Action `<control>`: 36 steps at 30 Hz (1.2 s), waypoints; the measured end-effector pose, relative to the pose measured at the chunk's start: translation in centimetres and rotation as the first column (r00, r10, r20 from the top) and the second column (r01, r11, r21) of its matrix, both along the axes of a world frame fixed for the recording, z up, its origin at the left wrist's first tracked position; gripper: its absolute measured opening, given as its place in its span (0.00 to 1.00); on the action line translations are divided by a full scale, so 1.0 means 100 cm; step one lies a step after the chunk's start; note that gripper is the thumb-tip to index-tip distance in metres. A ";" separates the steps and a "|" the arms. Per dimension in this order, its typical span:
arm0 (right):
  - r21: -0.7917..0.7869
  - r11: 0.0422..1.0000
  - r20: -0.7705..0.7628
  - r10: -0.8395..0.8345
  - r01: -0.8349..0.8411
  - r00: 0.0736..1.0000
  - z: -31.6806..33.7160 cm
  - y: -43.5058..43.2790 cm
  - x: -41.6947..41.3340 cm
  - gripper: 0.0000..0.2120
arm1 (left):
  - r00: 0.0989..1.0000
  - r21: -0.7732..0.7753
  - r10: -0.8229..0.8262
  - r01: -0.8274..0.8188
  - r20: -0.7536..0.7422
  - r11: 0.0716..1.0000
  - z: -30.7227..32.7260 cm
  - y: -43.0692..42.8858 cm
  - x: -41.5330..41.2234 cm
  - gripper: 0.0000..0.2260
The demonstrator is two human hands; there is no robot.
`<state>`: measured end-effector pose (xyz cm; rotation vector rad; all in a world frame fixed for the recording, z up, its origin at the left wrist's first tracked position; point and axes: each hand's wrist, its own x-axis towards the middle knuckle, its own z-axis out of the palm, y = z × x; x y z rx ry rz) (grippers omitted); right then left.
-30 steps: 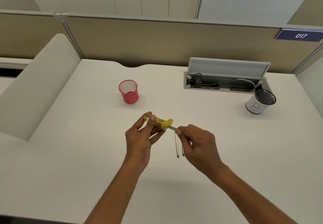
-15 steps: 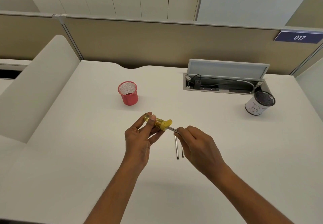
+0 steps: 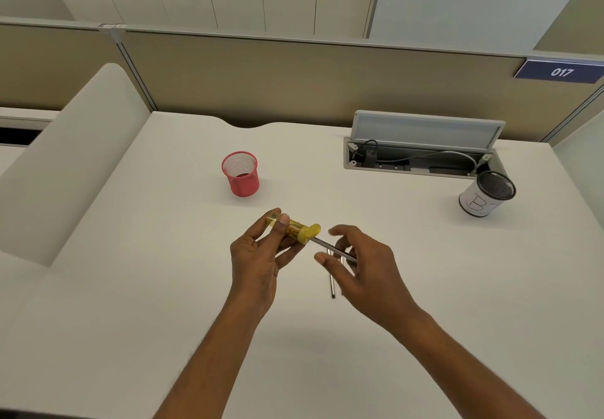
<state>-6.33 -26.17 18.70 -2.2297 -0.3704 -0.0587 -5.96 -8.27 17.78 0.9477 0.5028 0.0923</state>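
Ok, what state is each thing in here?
Handle, held in the left hand, off the desk.
Shaft, seated in the handle.
Right hand, open, by the shaft's tip.
Spare rods, lying flat on the desk.
Red cup, upright.
White cup, upright.
Hatch lid, raised open.

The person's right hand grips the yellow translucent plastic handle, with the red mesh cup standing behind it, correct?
No: the left hand grips the yellow translucent plastic handle, as the head view shows. The red mesh cup does stand behind it.
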 end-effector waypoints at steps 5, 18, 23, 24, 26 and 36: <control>-0.286 0.958 0.458 0.123 0.015 0.880 -0.017 -0.007 0.002 0.10 | 1.000 -0.030 0.016 -0.015 0.003 0.999 0.000 0.002 0.001 0.15; 0.137 0.986 -0.318 -0.051 0.099 0.947 0.006 0.003 0.011 0.17 | 1.000 -0.003 0.006 -0.006 -0.001 1.000 -0.004 0.002 0.000 0.12; -0.019 1.000 0.064 0.006 -0.005 0.998 -0.006 -0.003 0.003 0.14 | 1.000 -0.019 0.011 -0.011 -0.003 1.000 -0.002 0.005 0.002 0.13; -0.085 0.996 0.170 0.018 -0.004 0.985 -0.010 -0.005 0.004 0.14 | 1.000 -0.024 0.013 -0.013 -0.004 1.000 -0.002 0.005 0.003 0.13; -0.169 0.986 0.358 0.065 -0.004 0.932 -0.015 -0.008 0.007 0.10 | 1.000 -0.026 0.013 -0.013 -0.002 1.000 -0.002 0.005 0.004 0.12; 0.156 0.983 -0.203 -0.064 0.097 0.977 -0.002 -0.001 0.013 0.14 | 1.000 -0.022 0.010 -0.010 0.002 1.000 -0.004 0.002 0.005 0.12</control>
